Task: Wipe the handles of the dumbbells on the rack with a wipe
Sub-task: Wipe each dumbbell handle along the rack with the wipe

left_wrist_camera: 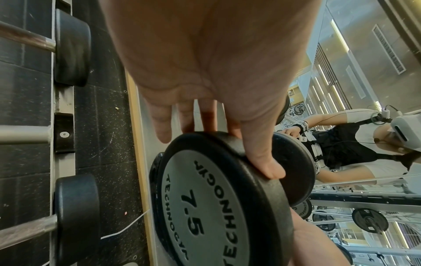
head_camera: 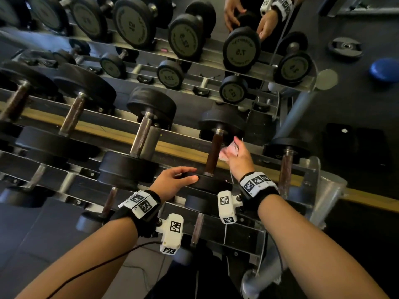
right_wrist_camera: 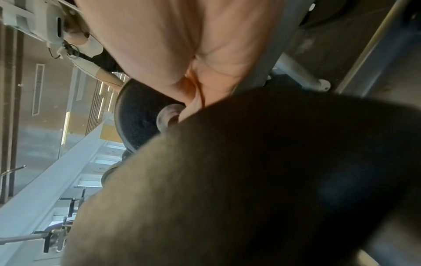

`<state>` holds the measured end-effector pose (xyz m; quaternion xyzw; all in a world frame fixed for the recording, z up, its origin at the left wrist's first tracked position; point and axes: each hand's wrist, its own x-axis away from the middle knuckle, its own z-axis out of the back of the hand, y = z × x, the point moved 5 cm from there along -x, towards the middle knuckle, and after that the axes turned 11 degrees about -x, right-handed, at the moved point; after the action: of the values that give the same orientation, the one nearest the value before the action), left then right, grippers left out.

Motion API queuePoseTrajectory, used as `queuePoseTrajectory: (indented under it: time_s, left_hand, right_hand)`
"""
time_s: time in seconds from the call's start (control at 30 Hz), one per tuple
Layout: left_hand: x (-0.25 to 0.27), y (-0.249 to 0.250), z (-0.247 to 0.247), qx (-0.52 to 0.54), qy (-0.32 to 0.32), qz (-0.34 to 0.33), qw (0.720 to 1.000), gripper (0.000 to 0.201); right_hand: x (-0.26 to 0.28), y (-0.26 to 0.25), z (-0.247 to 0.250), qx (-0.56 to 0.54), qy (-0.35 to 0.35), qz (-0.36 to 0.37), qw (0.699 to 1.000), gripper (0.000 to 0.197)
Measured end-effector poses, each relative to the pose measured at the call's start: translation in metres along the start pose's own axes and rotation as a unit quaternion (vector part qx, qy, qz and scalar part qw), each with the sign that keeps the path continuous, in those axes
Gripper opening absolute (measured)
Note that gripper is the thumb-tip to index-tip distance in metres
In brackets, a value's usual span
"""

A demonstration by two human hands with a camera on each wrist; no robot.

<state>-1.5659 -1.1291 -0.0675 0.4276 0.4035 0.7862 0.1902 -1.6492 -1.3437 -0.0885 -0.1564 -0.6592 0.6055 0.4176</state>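
On the rack's top tier lies a black dumbbell marked 7.5, its near plate (head_camera: 207, 183) (left_wrist_camera: 216, 207) toward me and its dark handle (head_camera: 213, 152) running away to the far plate (head_camera: 222, 124) (right_wrist_camera: 136, 115). My left hand (head_camera: 185, 175) (left_wrist_camera: 216, 111) grips the near plate's rim, thumb (left_wrist_camera: 262, 158) on one side and fingers over the other. To the right of the handle my right hand (head_camera: 236, 153) (right_wrist_camera: 182, 45) pinches a crumpled white wipe (head_camera: 227, 151). Whether the wipe touches the handle I cannot tell. In the right wrist view the near plate (right_wrist_camera: 273, 180) is a dark blur.
More dumbbells lie on the same tier to the left (head_camera: 146, 134) and right (head_camera: 287, 160), and smaller ones on the lower tier (head_camera: 198, 227). A mirror (head_camera: 241, 48) behind the rack reflects the dumbbells and both hands. A black cable (head_camera: 108, 262) hangs from my left wrist.
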Motion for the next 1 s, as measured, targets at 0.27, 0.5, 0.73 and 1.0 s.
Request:
queuePoseTrajectory:
  time_s: [0.27, 0.5, 0.73, 1.0]
  left_hand:
    - [0.001, 0.001, -0.001, 0.007, 0.007, 0.009, 1.000, 0.028]
    - [0.000, 0.004, 0.000, -0.001, -0.009, 0.023, 1.000, 0.033]
    - [-0.003, 0.004, 0.000, 0.005, -0.001, 0.017, 1.000, 0.028]
    - [-0.003, 0.002, 0.001, 0.008, -0.013, 0.022, 1.000, 0.030]
  right_hand:
    - [-0.009, 0.012, 0.002, -0.006, 0.041, -0.018, 0.999, 0.060]
    - [-0.019, 0.013, -0.007, -0.169, 0.017, -0.083, 0.982, 0.070]
    - [0.016, 0.019, -0.004, -0.048, -0.066, -0.022, 0.996, 0.037]
    - [0.003, 0.019, 0.014, -0.055, -0.059, -0.042, 0.996, 0.043]
